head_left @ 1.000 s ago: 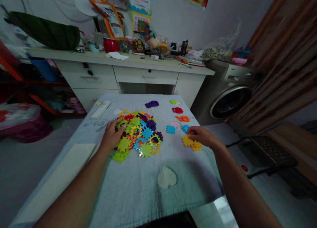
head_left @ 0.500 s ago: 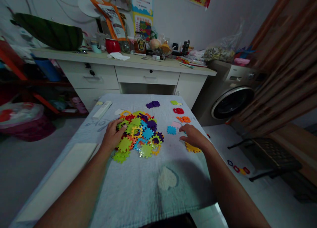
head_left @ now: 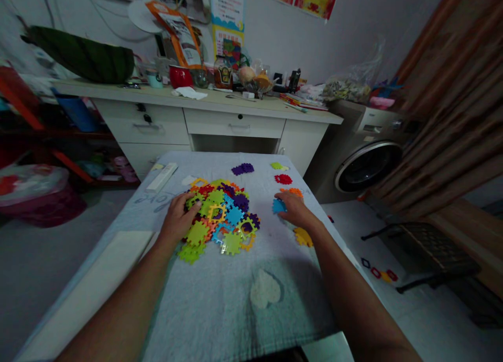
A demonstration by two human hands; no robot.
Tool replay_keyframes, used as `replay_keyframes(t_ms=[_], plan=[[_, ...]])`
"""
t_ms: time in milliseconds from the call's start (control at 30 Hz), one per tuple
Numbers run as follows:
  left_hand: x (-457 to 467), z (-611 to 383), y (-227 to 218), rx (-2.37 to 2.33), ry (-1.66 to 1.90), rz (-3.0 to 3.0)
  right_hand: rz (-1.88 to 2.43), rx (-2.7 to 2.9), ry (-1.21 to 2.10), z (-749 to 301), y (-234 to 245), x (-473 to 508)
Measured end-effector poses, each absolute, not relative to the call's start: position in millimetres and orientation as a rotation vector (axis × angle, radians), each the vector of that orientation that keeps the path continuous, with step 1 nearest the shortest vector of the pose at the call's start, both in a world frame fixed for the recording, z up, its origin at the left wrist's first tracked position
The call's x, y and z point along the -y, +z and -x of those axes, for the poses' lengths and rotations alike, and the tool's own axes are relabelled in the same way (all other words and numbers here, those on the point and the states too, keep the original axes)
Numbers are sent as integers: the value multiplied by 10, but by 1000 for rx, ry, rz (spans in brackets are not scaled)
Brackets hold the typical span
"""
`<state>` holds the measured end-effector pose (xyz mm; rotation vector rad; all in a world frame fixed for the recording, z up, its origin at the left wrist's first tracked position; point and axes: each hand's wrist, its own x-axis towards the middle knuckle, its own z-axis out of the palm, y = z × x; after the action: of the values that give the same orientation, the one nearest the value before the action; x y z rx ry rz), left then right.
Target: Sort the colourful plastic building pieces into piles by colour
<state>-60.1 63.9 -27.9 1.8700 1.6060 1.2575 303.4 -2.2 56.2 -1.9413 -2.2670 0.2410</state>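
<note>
A heap of interlocking plastic puzzle pieces (head_left: 234,214) in green, yellow, blue, purple, orange and red lies in the middle of the cloth-covered table (head_left: 212,299). At the heap's left edge rests my left hand (head_left: 179,219), thumb and fingers apart around a green piece, not lifting anything. To the right of the heap, my right hand (head_left: 295,211) has its fingers closed on a flat blue puzzle piece (head_left: 279,206), partly covered by the fingers. Just beyond that hand lie orange pieces (head_left: 293,192); yellow pieces (head_left: 302,237) sit below it.
Farther back on the table are red pieces (head_left: 283,179), green pieces (head_left: 276,165) and purple pieces (head_left: 242,168). A white strip-like box (head_left: 162,177) lies at the back left. Behind the table stands a white cabinet (head_left: 236,122), with a washing machine (head_left: 363,152) to its right.
My right hand has moved slightly left and closed on the blue piece, which has shifted a little to the right. The left hand stays on the heap's edge.
</note>
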Motion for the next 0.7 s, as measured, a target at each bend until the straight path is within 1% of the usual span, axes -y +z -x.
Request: replay_keyframes(t_ms=[100,200,367,500,600,700], plan=[[-630,590,-260,-1608,1254,-1871,2028,2199,229,-3298,692,7],[-632,586,-265,-1612,1248,-1865,2122,2216,280,-3454,722,18],[-649,594,-292,-1610,1257,-1877,2164,2334,216,-3391,650,83],[-641,594,-285,-1610,1249,-1876,2196,2301,180,-3285,668,102],[-632,593,-280,-1616,1260,-1872,2085,2268,193,-3157,688,94],[-633,595,-286,-1607,1262,-1884,1792,2333,305,-2891,652,112]])
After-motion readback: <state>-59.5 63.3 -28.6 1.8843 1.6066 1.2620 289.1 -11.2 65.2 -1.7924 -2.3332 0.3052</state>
